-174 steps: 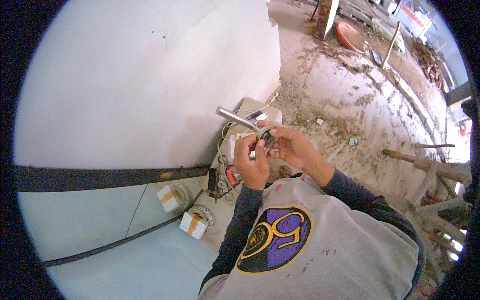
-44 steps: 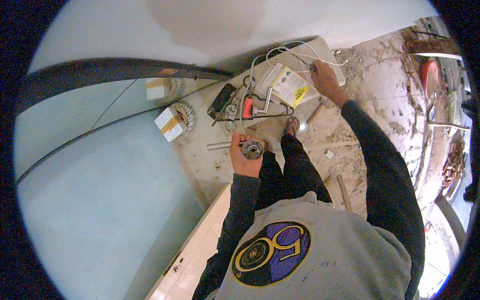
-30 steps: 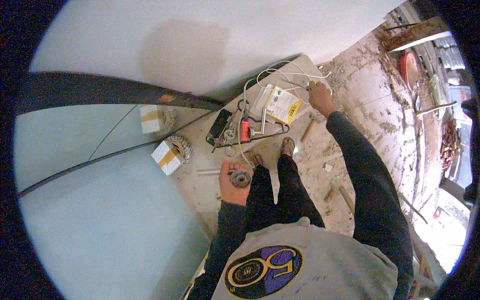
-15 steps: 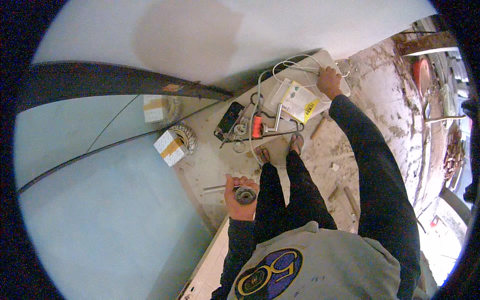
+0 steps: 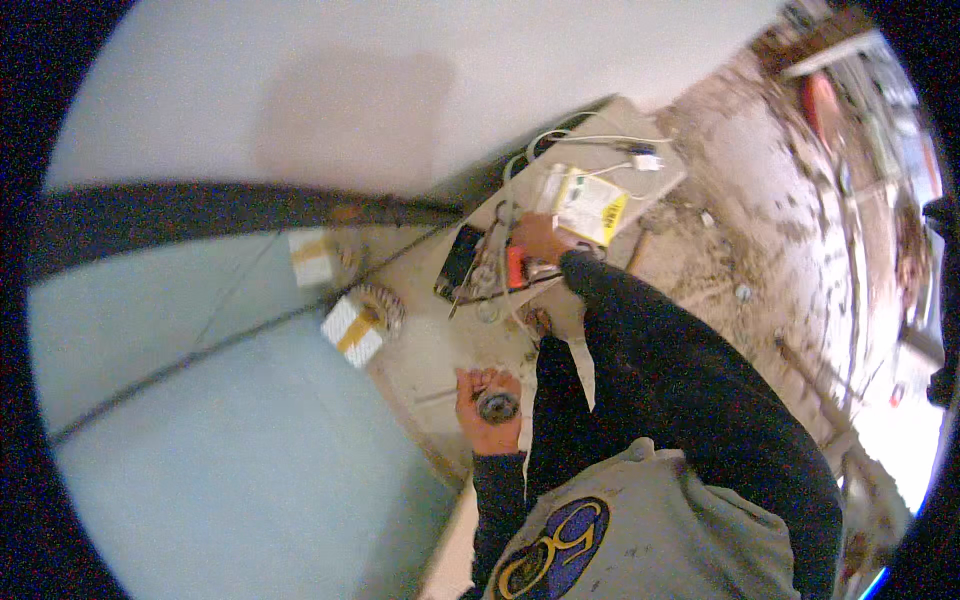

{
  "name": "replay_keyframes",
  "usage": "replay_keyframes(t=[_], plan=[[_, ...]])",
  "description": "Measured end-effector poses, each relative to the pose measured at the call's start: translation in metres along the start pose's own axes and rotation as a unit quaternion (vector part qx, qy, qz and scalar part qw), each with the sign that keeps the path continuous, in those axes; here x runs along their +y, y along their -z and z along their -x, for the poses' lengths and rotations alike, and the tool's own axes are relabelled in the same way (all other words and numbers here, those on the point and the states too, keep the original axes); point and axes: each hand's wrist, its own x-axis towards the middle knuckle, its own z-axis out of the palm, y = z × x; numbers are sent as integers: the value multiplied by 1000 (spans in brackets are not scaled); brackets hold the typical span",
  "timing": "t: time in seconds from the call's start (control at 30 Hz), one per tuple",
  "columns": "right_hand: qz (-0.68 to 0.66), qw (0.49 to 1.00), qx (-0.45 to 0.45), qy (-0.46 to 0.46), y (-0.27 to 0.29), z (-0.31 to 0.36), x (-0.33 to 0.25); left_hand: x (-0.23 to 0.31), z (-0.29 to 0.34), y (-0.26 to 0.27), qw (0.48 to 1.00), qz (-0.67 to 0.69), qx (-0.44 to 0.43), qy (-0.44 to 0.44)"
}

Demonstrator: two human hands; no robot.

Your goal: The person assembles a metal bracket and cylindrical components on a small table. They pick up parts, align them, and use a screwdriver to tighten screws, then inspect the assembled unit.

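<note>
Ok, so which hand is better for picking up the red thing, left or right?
Probably the right hand: it is close beside the red thing, though blur hides whether they touch. The left hand is farther away and busy holding a round metal part.

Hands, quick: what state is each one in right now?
Left hand: closed, holding the round metal part.
Right hand: at the red piece; blurred, grip cannot be told.
</note>
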Motion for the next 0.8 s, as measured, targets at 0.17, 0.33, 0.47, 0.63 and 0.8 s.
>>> replay_keyframes(t=[0.17,0.33,0.47,0.63,0.8], plan=[[-12,976,55,-209,-29,-12,-21,20,13,14,996,-86,21,-27],[-166,948,57,-266,20,4,-45,49,14,26,990,-140,23,6],[-367,811,216,-401,58,28,-57,67,4,24,989,-104,104,-2],[-401,799,327,-307,78,69,-64,97,-38,38,985,-121,11,126],[-437,691,406,-410,80,82,-63,140,-146,66,959,-132,24,251]])
